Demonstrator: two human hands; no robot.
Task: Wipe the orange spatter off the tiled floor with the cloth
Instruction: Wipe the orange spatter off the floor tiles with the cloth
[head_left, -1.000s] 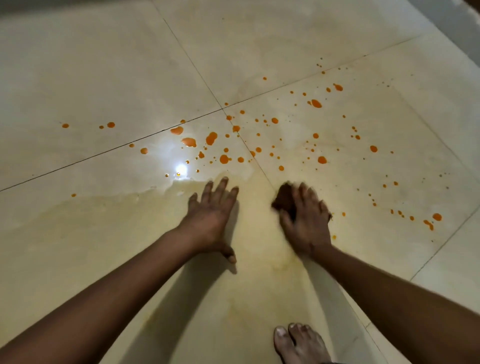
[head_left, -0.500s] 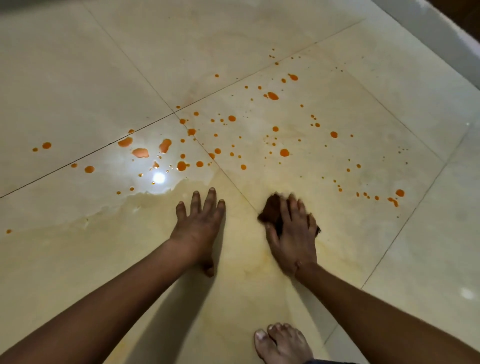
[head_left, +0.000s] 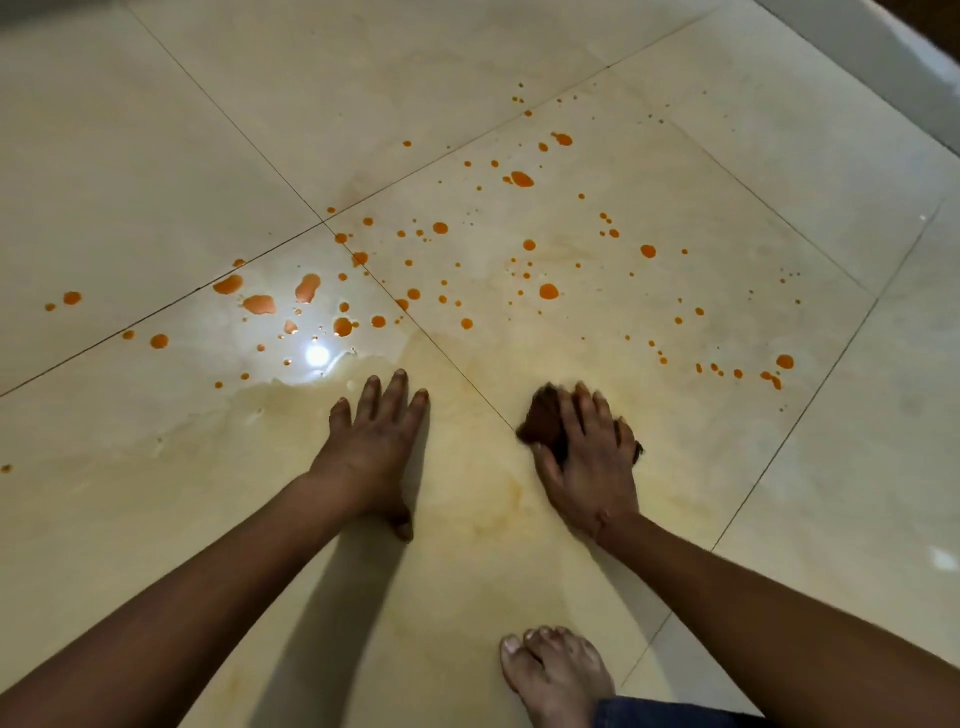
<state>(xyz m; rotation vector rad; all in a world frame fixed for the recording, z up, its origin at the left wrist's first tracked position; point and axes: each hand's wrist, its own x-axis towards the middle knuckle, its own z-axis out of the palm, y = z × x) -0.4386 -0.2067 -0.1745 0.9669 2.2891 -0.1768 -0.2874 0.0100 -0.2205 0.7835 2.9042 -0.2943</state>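
Our right hand (head_left: 589, 457) presses a dark cloth (head_left: 543, 423) on the floor (head_left: 156, 156), fingers closed over it. Left hand (head_left: 371, 447) flat, fingers spread. Orange spatter (head_left: 522, 179) lies beyond.

Right hand (head_left: 589, 457) with dark cloth (head_left: 543, 423): drawn back slightly from orange spatter (head_left: 548, 291), away from drops formerly close beside. View shifted: spatter field now lower left than at first. Bare foot (head_left: 558, 675): more exposed at bottom edge, blue hem (head_left: 665, 714) newly showing.

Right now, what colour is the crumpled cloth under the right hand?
Dark brown crumpled cloth, bunched under the right hand; only the head view shows it.
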